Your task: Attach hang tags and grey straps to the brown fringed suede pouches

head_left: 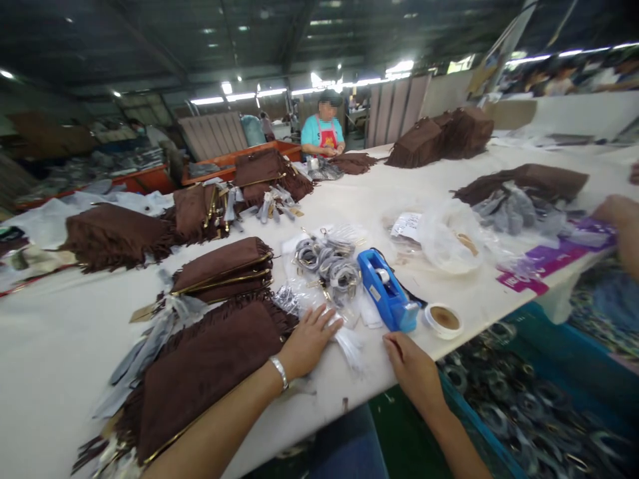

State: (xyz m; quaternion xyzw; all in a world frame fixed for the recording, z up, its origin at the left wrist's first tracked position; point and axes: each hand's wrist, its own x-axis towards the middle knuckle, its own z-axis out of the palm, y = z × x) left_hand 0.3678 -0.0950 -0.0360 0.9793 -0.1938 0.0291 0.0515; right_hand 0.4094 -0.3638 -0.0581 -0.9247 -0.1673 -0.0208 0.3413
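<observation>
My left hand point(310, 338), with a silver bracelet at the wrist, lies with fingers spread over clear plastic strips point(348, 347) on the white table. Beyond it are coiled grey straps point(327, 261) with gold clasps. My right hand point(413, 367) is closed at the table's front edge, just below a blue tape dispenser point(387, 289); whatever its fingers may hold is hidden. A roll of tape point(443, 320) rests right of the dispenser. Beside my left forearm lies a brown fringed pouch point(210, 372) with a gold zip, and behind it a small stack of similar pouches point(224, 269).
More brown pouches point(117, 229) are piled along the far left and back. A clear plastic bag point(452, 236) lies mid-right. A blue bin point(542, 346) of wrapped straps stands below the right edge. One person point(322, 130) sits across; another person's hand point(624, 219) shows at right.
</observation>
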